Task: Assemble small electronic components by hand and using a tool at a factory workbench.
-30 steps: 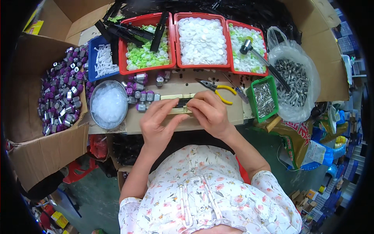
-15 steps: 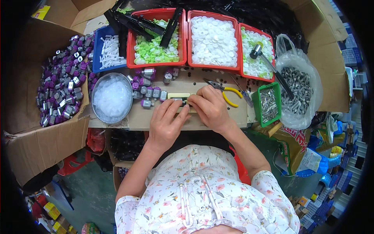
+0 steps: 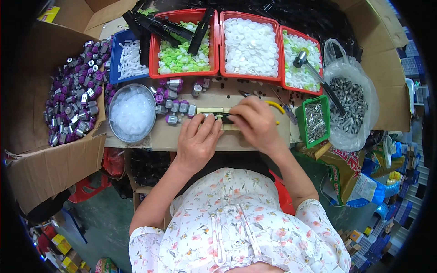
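A cream block (image 3: 205, 110) lies on the cardboard work surface, with a narrow black plastic housing (image 3: 226, 119) set against it. A small pale green piece (image 3: 219, 116) shows in the housing. My left hand (image 3: 195, 144) presses its bent fingers onto the housing's left part, partly covering it. My right hand (image 3: 258, 125) is curled at the housing's right end, fingertips drawn together; whatever they may hold is hidden. Just left of the block, small silver motors (image 3: 183, 107) with purple ends lie loose. Behind my right hand are yellow-handled pliers (image 3: 276, 106), partly covered.
Red bins (image 3: 251, 78) of white and green plastic parts line the back. A round bowl (image 3: 132, 137) and a box of motors (image 3: 59, 157) stand left. At right are a green basket (image 3: 324, 134) of metal pins, a hammer (image 3: 321, 82) and a plastic bag (image 3: 364, 125) of metal parts.
My right hand has shifted slightly right and turned, uncovering more of the housing and the green piece. My left fingers stay at the housing. The pliers are more covered.
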Tool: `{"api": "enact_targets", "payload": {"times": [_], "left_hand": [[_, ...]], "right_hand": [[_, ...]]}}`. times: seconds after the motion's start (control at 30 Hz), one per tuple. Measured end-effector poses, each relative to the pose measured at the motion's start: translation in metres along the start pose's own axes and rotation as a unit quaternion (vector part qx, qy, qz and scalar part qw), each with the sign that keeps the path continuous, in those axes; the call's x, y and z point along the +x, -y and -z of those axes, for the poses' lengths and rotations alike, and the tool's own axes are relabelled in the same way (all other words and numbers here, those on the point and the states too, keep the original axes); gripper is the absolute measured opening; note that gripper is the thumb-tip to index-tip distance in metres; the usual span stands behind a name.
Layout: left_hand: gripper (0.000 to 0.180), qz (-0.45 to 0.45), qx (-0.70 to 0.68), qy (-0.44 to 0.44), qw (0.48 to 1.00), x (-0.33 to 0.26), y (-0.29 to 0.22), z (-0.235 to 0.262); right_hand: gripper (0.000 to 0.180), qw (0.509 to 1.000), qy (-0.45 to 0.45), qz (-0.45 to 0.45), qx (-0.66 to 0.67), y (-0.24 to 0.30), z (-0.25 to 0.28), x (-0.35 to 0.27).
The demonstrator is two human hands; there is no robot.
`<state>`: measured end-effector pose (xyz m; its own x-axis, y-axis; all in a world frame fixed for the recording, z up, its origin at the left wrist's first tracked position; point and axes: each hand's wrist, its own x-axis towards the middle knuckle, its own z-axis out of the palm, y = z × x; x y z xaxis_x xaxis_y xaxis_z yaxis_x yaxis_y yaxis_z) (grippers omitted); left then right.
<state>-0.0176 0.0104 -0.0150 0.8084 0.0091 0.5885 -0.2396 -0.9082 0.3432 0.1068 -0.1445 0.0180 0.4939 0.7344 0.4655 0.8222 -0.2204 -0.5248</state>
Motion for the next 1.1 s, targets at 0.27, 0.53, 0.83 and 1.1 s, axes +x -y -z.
{"api": "enact_targets", "payload": {"times": [0.27, 0.53, 0.83, 1.1], "left_hand": [[0.028, 0.026, -0.048, 0.030, 0.998, 0.017, 0.002, 0.016], [0.014, -0.008, -0.109, -0.017, 0.994, 0.101, 0.014, 0.000], [0.011, -0.041, -0.050, 0.079, 0.995, 0.165, 0.020, -0.059], [0.006, -0.048, -0.047, 0.091, 0.994, 0.178, 0.027, -0.062]], "right_hand": [[0.012, 0.954, -0.097, -0.208, -0.191, -0.041, 0.109, -0.061], [0.009, 0.919, -0.026, -0.272, -0.283, -0.060, 0.123, -0.089], [0.007, 0.927, -0.054, -0.258, -0.266, -0.069, 0.125, -0.090], [0.006, 0.937, -0.114, -0.270, -0.191, -0.060, 0.130, -0.088]]}}
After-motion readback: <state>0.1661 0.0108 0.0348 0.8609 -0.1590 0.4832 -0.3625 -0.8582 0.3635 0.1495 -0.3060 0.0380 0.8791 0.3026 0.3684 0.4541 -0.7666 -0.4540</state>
